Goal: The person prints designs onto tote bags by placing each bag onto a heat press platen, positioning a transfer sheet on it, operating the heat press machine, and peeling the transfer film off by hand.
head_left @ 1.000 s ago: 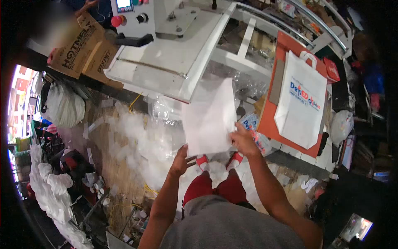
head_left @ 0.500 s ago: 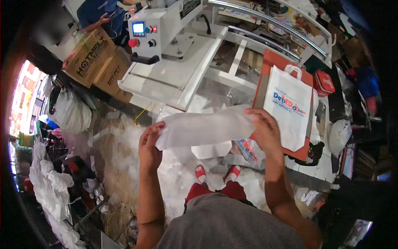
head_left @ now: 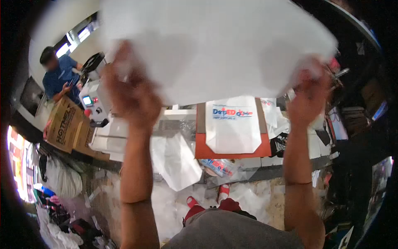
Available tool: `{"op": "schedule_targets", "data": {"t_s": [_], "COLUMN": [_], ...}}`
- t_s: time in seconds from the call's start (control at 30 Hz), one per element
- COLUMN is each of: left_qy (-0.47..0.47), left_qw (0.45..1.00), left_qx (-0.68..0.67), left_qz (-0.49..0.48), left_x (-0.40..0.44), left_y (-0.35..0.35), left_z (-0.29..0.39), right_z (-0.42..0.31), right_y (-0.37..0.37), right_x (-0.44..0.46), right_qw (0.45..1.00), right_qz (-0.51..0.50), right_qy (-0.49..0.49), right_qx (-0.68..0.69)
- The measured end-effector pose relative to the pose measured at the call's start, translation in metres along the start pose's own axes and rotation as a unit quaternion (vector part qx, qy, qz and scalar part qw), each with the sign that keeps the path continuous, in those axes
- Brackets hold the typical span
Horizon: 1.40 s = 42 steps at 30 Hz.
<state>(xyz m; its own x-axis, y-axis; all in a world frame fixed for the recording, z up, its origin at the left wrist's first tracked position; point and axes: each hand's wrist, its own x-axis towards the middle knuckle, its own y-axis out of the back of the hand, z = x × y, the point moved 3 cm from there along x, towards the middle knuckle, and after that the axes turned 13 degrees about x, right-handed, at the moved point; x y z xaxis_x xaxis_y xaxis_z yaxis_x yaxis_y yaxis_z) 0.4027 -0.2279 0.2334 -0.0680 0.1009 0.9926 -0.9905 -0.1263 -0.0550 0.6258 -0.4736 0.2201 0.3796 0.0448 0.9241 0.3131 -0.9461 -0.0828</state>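
Observation:
A wide white sheet (head_left: 219, 58), thin and blurred by motion, is held up in front of me and fills the top of the view. My left hand (head_left: 132, 89) is closed on its lower left part. At the lower right corner, my right hand (head_left: 309, 89) grips the sheet too; the fingers of both are smeared. Below the sheet, a white bag with a blue and red print (head_left: 232, 128) lies flat on an orange-red board (head_left: 232, 152). Left of the board, a loose white piece (head_left: 176, 162) hangs over the table edge.
A white press machine (head_left: 93, 99) with a lit display stands at left, partly behind my arm. Beside it are cardboard boxes (head_left: 62, 124) and a person in a blue shirt (head_left: 60, 79) holding a phone. A clear-wrapped printed pack (head_left: 219, 167) sits below the board. White scraps cover the floor.
Both hands have risen, bringing the white sheet from waist height up in front of me, where it now spreads much larger. My view has tilted up and turned right, showing more of the person.

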Motion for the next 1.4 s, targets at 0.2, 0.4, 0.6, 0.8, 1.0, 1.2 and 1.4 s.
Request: {"op": "schedule_targets", "data": {"t_s": [0.2, 0.4, 0.6, 0.8, 1.0, 1.2, 1.4], "left_qy": [0.15, 0.232, 0.212, 0.216, 0.204, 0.1, -0.068], "left_qw": [0.705, 0.728, 0.766, 0.765, 0.814, 0.815, 0.72], "left_qx": [0.149, 0.146, 0.175, 0.178, 0.154, 0.065, 0.026], "left_qz": [-0.677, -0.628, -0.581, -0.58, -0.522, -0.567, -0.69], "left_x": [-0.35, -0.386, -0.402, -0.405, -0.387, -0.359, -0.395], "left_y": [-0.125, -0.07, -0.066, -0.072, -0.077, -0.109, -0.142], "left_z": [-0.026, 0.03, 0.03, 0.029, 0.034, 0.067, 0.066], "right_z": [0.235, 0.173, 0.172, 0.167, 0.162, 0.195, 0.194], "right_y": [0.092, 0.122, 0.124, 0.125, 0.114, 0.029, 0.042], "right_x": [-0.27, -0.319, -0.325, -0.329, -0.291, -0.281, -0.317], "right_qw": [0.806, 0.85, 0.859, 0.865, 0.863, 0.848, 0.802], "right_qz": [-0.375, -0.292, -0.272, -0.238, -0.283, -0.418, -0.462], "right_qy": [-0.383, -0.372, -0.357, -0.36, -0.319, -0.204, -0.257], "right_qx": [-0.252, -0.231, -0.248, -0.254, -0.27, -0.256, -0.276]}}
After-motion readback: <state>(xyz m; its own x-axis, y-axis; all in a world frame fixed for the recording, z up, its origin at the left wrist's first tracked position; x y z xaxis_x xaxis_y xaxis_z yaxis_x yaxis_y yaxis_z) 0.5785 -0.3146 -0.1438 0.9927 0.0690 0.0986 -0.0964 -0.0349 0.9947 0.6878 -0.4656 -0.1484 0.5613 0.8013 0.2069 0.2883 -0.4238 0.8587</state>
